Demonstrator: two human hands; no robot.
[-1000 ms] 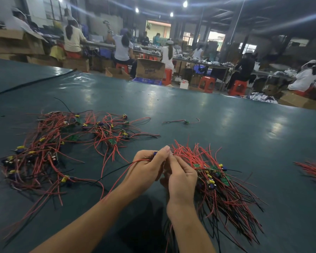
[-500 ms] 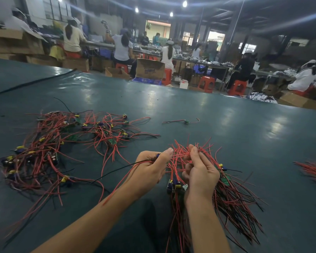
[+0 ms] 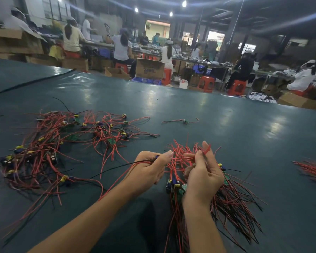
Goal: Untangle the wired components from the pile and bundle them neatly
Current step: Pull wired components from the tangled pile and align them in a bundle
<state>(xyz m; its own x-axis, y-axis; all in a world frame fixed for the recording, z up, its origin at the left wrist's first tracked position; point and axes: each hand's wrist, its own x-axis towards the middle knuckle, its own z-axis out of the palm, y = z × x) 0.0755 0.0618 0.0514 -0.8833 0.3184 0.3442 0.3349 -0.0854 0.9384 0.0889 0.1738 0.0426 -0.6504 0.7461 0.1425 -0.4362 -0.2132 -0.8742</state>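
Observation:
A tangled pile of red and black wired components point(image 3: 49, 148) with small green boards and yellow parts spreads over the left of the green table point(image 3: 208, 110). A gathered bundle of the same components point(image 3: 232, 203) lies under and around my right hand. My left hand point(image 3: 150, 168) grips one component, whose red and black wires trail out to the left. My right hand point(image 3: 202, 174) pinches red wire ends between thumb and fingers above the bundle. Red wires stretch between my two hands.
A single wired component point(image 3: 185, 121) lies alone farther back on the table. More red wires point(image 3: 314, 170) lie at the right edge. Beyond the table's far edge, people sit on red stools point(image 3: 206, 84) among cardboard boxes point(image 3: 149, 68).
My hands, held close together a second ago, have moved apart. My right hand has shifted right and lifted wire ends, stretching red wires between the hands.

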